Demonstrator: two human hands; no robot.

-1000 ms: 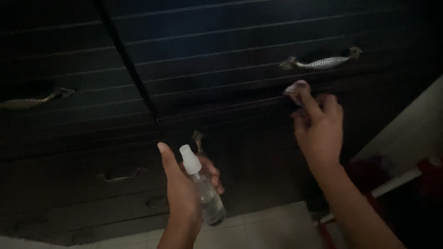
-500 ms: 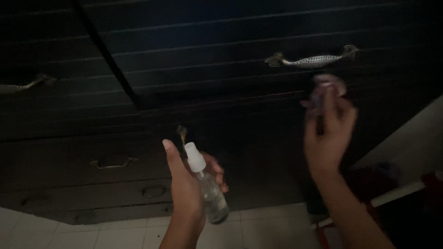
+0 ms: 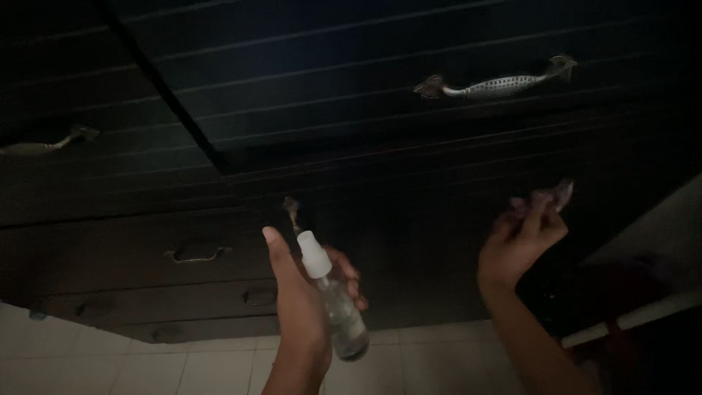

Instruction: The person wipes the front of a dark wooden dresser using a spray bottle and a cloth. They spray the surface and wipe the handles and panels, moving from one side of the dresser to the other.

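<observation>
Head cam, dim room w/ dark grooved cabinet fronts. Vs. the frames before: right hand (image 3: 521, 245) has dropped from up near the big metal handle (image 3: 496, 83) to lower right, well apart from it now; view has tilted so more of the pale tiled floor (image 3: 110, 358) shows. Left hand (image 3: 303, 292) and its bottle sit about where they were, centre-bottom.

Left hand is wrapped round a clear spray bottle (image 3: 338, 307), thumb up beside the white nozzle, bottle tilted, base toward the floor. Right hand has fingertips bunched, pinching a small pale cloth (image 3: 556, 196); too dark to tell more about it.

Counts: 2 hands, 1 bottle, 1 cloth. Handles: 1 big ornate one upper right, 1 like it at far left (image 3: 47, 143), 1 small drawer pull (image 3: 197, 254) lower left, plus 1 small one (image 3: 292, 207) just above the nozzle, so 4.
</observation>
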